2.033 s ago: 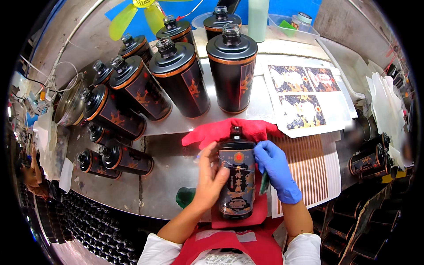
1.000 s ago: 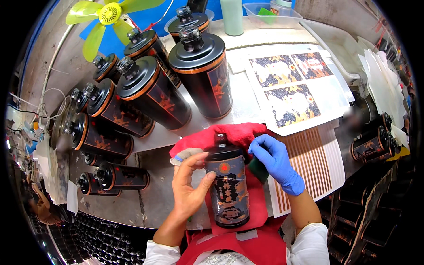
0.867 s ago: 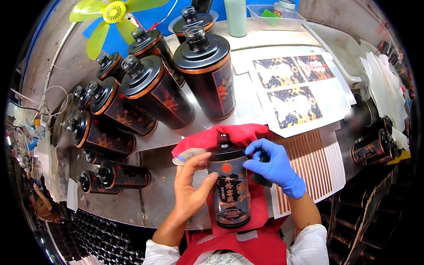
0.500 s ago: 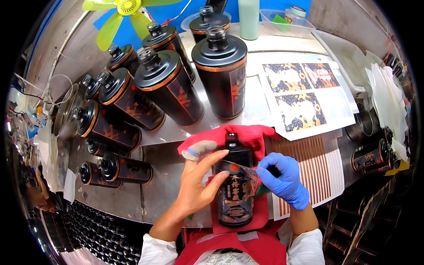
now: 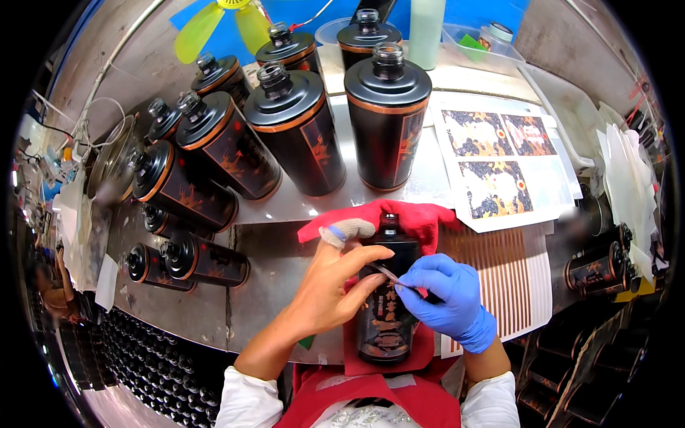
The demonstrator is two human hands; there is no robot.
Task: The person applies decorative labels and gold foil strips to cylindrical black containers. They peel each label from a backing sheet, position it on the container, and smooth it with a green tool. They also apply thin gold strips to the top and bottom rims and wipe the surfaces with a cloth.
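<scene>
A dark bottle (image 5: 389, 335) with a printed front lies neck-away on a red cloth before me. My right hand (image 5: 449, 296), in a blue glove, pinches a thin film (image 5: 387, 273) above the bottle's upper front. The film looks narrow, seen nearly edge-on. My left hand (image 5: 328, 289) is bare except for a grey fabric finger cover with a blue band. Its thumb and forefinger are apart, on either side of the film's left end; whether they touch it I cannot tell. The red cloth (image 5: 428, 221) spreads around the bottle's neck.
Several black bottles with copper bands (image 5: 389, 135) stand or lean at the back left. Printed decal sheets (image 5: 492, 214) lie at the right, over a striped brown sheet (image 5: 499, 278). Two bottles (image 5: 207, 265) lie at the left. A green fan (image 5: 200, 32) is behind.
The film, earlier spread between my hands, now shows as a narrow strip. My gloved right hand has come left, closer to my left hand. The whole view has shifted slightly.
</scene>
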